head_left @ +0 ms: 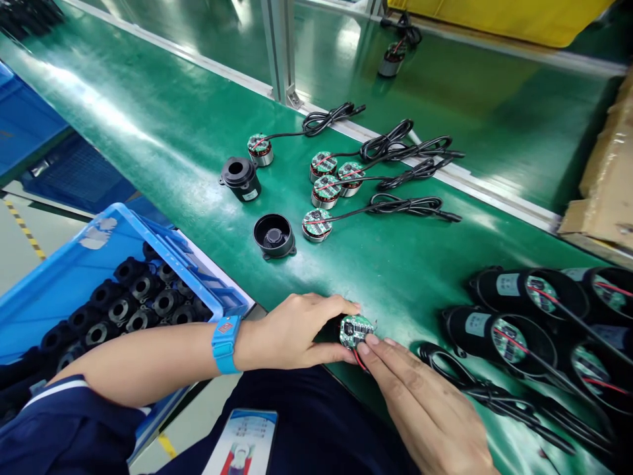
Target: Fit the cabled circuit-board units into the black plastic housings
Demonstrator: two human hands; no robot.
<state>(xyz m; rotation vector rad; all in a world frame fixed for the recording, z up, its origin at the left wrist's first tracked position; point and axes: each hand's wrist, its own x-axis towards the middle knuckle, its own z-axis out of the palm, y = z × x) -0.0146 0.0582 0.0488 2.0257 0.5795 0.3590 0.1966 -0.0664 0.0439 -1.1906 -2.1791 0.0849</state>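
Near the bench's front edge, my left hand (pixel 297 330) is closed around a small motor (pixel 355 331) topped by a green circuit board. Whatever surrounds the motor's lower part is dark and mostly covered by my fingers. My right hand (pixel 420 396) has its fingers together, the tips pressing on the board's edge beside a red wire; its thumb is hidden. Beyond my hands lie an open black round housing (pixel 273 236) and an upright black housing (pixel 241 178) with a white label. Close by stands another motor (pixel 317 225) with a coiled black cable.
More cabled motors (pixel 326 191) stand farther back on the green bench (pixel 198 119). Black housings (pixel 504 330) with boards inside crowd the right, beside loose cables (pixel 494 396). A blue crate (pixel 163 244) of black parts is at the left. A metal post (pixel 279 53) rises behind.
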